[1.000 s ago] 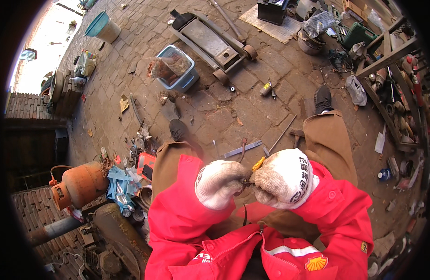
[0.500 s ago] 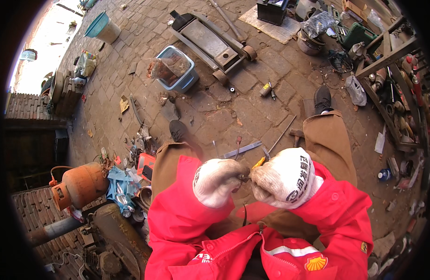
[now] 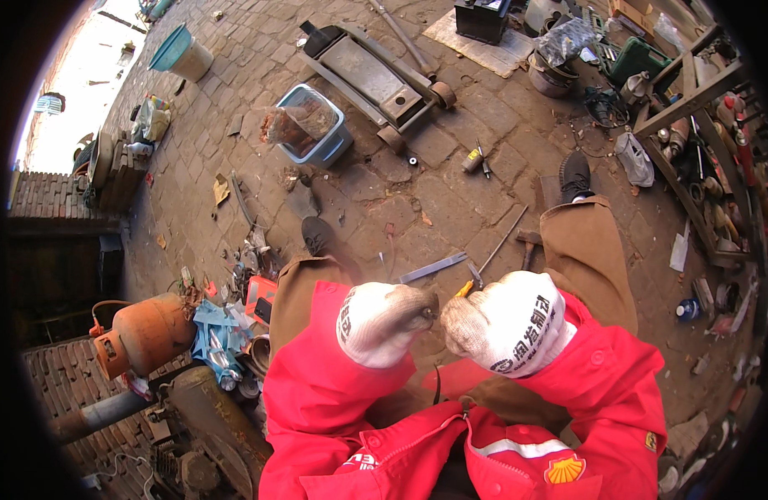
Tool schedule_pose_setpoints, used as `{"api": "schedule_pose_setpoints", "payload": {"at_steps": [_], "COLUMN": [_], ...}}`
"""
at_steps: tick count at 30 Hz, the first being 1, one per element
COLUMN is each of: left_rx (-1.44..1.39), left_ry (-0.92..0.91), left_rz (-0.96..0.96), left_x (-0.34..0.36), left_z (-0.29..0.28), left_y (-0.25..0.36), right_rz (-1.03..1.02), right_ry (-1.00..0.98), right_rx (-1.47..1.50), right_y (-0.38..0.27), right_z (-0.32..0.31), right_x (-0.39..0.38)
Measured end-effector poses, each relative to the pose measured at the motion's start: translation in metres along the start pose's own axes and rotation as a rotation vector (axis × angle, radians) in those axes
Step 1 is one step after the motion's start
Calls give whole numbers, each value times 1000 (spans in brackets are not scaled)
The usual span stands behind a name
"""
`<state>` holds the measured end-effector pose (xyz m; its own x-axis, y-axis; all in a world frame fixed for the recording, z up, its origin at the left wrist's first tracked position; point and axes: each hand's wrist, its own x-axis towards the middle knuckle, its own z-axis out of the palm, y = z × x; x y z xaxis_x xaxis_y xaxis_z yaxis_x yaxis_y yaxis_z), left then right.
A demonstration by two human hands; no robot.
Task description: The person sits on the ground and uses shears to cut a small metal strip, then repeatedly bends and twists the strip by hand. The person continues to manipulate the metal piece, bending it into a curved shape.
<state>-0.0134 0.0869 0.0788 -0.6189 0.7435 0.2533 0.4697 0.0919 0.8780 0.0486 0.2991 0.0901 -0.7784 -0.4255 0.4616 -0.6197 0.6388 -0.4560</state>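
My left hand, in a white knit glove with soiled fingertips, is closed in front of my lap. A small dark bit shows at its fingertips, too small to name. Facing it, my right hand in a matching glove is closed too, its fingers bent inward; what they hold is hidden. The two sets of fingertips almost meet. Just beyond the right hand's knuckles a yellow handle sticks out, and I cannot tell whether the hand touches it. On the paving past my hands lie a flat metal strip and a hammer.
Ahead stand a floor jack, a blue bin with a plastic bag, and a black battery. An orange gas cylinder lies at left among clutter. A wooden rack with parts borders the right.
My left hand has drawn slightly left, and a narrow gap shows between the fingertips. The slim reddish-brown thing over the metal strip has shifted left and away, now faint and blurred.
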Motion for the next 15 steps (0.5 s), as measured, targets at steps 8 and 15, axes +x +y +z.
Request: {"api": "schedule_pose_setpoints", "payload": {"at_steps": [8, 15], "left_rx": [43, -44], "left_ry": [-2, 47], "left_rz": [1, 29], "left_x": [1, -5], "left_z": [-2, 4], "left_y": [3, -4], "right_rz": [37, 687], "right_ry": [18, -264], "right_rx": [91, 1072], "right_y": [-1, -5], "right_z": [2, -5], "right_x": [-1, 8]}}
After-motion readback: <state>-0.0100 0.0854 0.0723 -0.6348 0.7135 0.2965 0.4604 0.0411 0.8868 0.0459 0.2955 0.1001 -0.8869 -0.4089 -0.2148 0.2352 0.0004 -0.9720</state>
